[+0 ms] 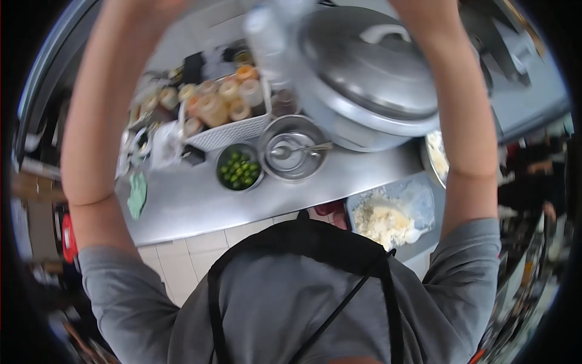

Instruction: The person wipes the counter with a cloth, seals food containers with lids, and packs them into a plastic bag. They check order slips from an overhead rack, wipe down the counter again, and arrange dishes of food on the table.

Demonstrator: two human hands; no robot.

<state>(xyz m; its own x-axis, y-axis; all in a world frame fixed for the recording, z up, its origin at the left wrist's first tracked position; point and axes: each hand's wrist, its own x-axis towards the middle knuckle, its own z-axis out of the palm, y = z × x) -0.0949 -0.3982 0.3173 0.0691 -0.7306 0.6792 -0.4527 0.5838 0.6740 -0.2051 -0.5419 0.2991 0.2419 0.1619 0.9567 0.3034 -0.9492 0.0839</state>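
Can't tell opening or hold of hands (cut off up top). Could jolt pot lid (364,67) or tip spoon (281,151) from metal bowl (297,171) if lowered carelessly.

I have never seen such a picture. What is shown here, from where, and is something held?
There is no machine: these are a person's bare arms. The only picture comes from a head-worn camera looking forward and down. On the metal counter stand a large lidded pot, a white basket of bottles, a bowl of small green fruits and a metal bowl with a spoon. The hands are beyond the top edge, so I cannot tell whether they hold anything.
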